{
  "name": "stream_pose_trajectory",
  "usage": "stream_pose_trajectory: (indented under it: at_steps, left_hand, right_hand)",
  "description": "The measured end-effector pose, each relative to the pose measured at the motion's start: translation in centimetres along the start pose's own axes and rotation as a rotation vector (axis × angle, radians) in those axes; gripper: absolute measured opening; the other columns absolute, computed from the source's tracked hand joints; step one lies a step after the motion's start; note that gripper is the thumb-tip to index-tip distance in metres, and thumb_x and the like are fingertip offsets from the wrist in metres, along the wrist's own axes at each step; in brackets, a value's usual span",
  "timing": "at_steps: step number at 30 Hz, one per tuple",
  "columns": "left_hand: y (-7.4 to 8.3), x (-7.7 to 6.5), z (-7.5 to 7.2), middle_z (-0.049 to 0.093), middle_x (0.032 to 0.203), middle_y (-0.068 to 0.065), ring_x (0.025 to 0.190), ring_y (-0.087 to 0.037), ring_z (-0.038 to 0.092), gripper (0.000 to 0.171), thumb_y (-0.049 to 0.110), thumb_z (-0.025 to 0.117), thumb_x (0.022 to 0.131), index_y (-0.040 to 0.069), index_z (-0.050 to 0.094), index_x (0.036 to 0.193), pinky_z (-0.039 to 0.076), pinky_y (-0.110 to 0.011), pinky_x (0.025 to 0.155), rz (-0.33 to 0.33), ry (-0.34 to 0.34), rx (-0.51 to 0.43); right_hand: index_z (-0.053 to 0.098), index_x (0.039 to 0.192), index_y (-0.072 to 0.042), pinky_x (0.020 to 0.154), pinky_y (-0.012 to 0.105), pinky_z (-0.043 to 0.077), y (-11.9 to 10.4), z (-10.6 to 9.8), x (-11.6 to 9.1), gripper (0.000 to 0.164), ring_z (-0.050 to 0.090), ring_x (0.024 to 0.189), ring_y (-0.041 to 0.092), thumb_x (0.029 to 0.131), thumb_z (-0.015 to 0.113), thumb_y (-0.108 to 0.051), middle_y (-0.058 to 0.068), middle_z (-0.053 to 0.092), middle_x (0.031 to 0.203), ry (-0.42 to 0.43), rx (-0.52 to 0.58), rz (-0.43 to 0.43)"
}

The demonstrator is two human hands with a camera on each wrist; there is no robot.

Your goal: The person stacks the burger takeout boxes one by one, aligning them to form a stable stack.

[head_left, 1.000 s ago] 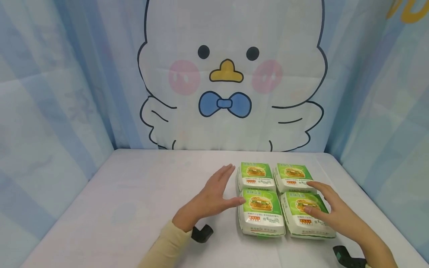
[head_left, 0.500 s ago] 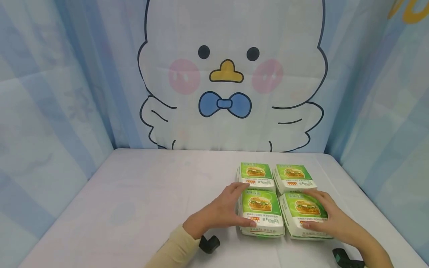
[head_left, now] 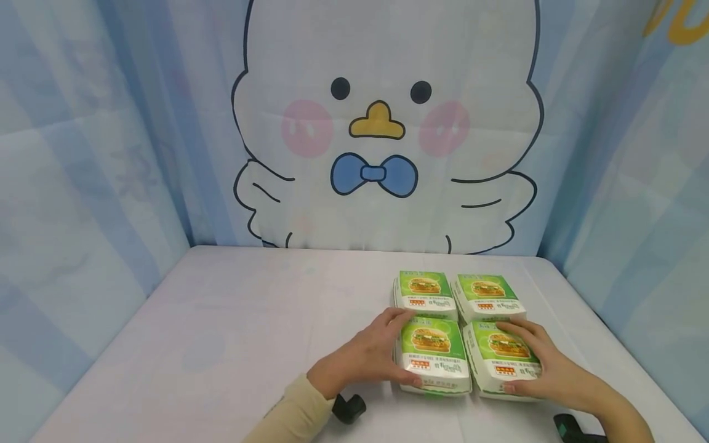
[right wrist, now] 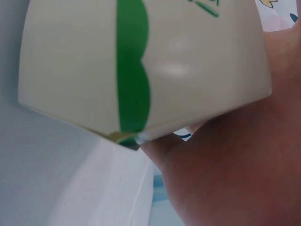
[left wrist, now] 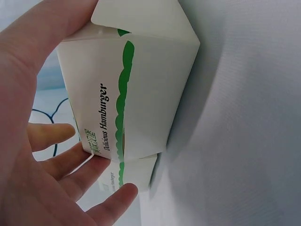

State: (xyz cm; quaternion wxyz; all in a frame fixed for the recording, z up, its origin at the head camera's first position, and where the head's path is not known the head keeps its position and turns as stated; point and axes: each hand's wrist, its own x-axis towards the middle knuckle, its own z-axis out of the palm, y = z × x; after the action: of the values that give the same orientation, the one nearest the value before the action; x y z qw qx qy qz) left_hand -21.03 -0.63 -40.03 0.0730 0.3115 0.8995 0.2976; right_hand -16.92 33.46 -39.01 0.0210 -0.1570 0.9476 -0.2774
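Observation:
Green-and-white hamburger boxes stand two by two at the right of the white table. My left hand [head_left: 365,354] spans the front-left hamburger box [head_left: 437,354], its thumb at the near edge and its fingers at the far left corner. The left wrist view shows that box's side [left wrist: 150,94] with "Delicious Hamburger" printed beside a green wavy band. Around the front-right hamburger box [head_left: 501,354], my right hand [head_left: 562,372] has its thumb at the near edge and fingers over the far edge. The right wrist view shows this box's side [right wrist: 197,70] close up, with the hand against it.
Behind the held boxes stand a back-left hamburger box [head_left: 425,289] and a back-right hamburger box [head_left: 487,292], close to the front pair. The table [head_left: 249,332] stretches away to the left. A curtain [head_left: 382,215] with a cartoon bird hangs behind its far edge.
Both hands have come nearer and settled around the two front boxes. The left hand moved from beside the back-left box. The boxes look the same in their layout.

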Motion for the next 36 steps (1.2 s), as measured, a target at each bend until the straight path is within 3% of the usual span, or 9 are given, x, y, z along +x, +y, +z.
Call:
stream_pose_trajectory:
  at_steps: [10, 17, 21, 25, 36]
  left_hand:
    - [-0.3, -0.6, -1.1, 0.036, 0.151, 0.001, 0.128, -0.01, 0.047, 0.109, 0.064, 0.08, 0.069, 0.021, 0.029, 0.156, 0.046, -0.031, 0.108, 0.08, 0.036, 0.03]
    - [-0.6, -1.5, -2.5, 0.037, 0.15, 0.003, 0.13, -0.01, 0.046, 0.108, 0.059, 0.083, 0.069, 0.018, 0.031, 0.155, 0.045, -0.032, 0.11, 0.111, 0.067, -0.005]
    - [-0.9, -1.9, -3.3, 0.037, 0.151, 0.005, 0.13, -0.01, 0.046, 0.108, 0.056, 0.084, 0.069, 0.018, 0.031, 0.155, 0.045, -0.034, 0.11, 0.114, 0.087, -0.03]
    - [-1.4, -2.3, -4.0, 0.037, 0.152, 0.006, 0.132, -0.011, 0.046, 0.107, 0.056, 0.085, 0.069, 0.019, 0.032, 0.155, 0.045, -0.037, 0.111, 0.107, 0.104, -0.054]
    - [-2.7, -4.1, -6.8, 0.035, 0.155, 0.005, 0.138, -0.021, 0.043, 0.107, 0.051, 0.088, 0.068, 0.024, 0.032, 0.154, 0.043, -0.046, 0.112, 0.032, 0.175, -0.092]
  right_hand:
    - [0.038, 0.15, -0.021, 0.083, 0.055, 0.047, -0.5, -0.2, 0.0, 0.087, 0.037, 0.125, 0.043, 0.077, 0.082, -0.037, 0.017, 0.026, 0.149, 0.035, -0.038, -0.018]
    - [0.038, 0.151, -0.024, 0.084, 0.054, 0.046, -1.1, -0.6, -0.1, 0.086, 0.038, 0.125, 0.042, 0.078, 0.082, -0.035, 0.015, 0.028, 0.149, 0.045, -0.042, -0.032]
    - [0.037, 0.151, -0.025, 0.083, 0.051, 0.046, -1.4, -0.8, 0.0, 0.085, 0.039, 0.123, 0.04, 0.078, 0.081, -0.035, 0.014, 0.029, 0.148, 0.049, -0.053, -0.042]
    - [0.037, 0.152, -0.024, 0.083, 0.058, 0.047, -1.7, -1.1, 0.2, 0.086, 0.039, 0.124, 0.042, 0.079, 0.081, -0.036, 0.017, 0.028, 0.149, 0.049, -0.049, -0.036]
    - [0.037, 0.151, -0.022, 0.082, 0.065, 0.048, -2.3, -1.6, 0.6, 0.085, 0.037, 0.125, 0.044, 0.079, 0.08, -0.036, 0.018, 0.027, 0.149, 0.051, -0.042, -0.043]
